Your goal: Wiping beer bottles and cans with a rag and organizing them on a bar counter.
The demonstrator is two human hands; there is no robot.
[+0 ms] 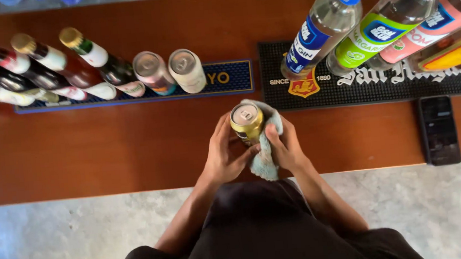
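Gold-coloured and upright, a drink can (246, 123) sits between both hands above the near part of the reddish wooden worktop (133, 148). The left hand (227, 154) wraps its side, fingers curled round it in a close grip. The right hand (286, 144) presses a pale blue cloth (266, 159) against the can's other side, its grip closed on the cloth, which drapes behind the can and hangs below the palms. Whether the right fingertips also touch the metal is hard to say, since the cloth covers that side.

Beyond the hands, on the left, a blue bar mat (226, 80) carries a row of dark glass bottles (45, 75) with gold caps, and beside them two cans (168, 71), one pinkish and one cream. To the right, a black rubber bar mat (348, 90) holds clear bottles with blue caps (321, 26), and next to those a pink-labelled bottle (441, 19) and a yellow one partly cut off at the edge. A dark phone (439, 129) lies flat on the worktop, well apart from the right hand. Nothing stands between the hands and either mat. Below the worktop's near edge is a grey concrete floor (58, 241).
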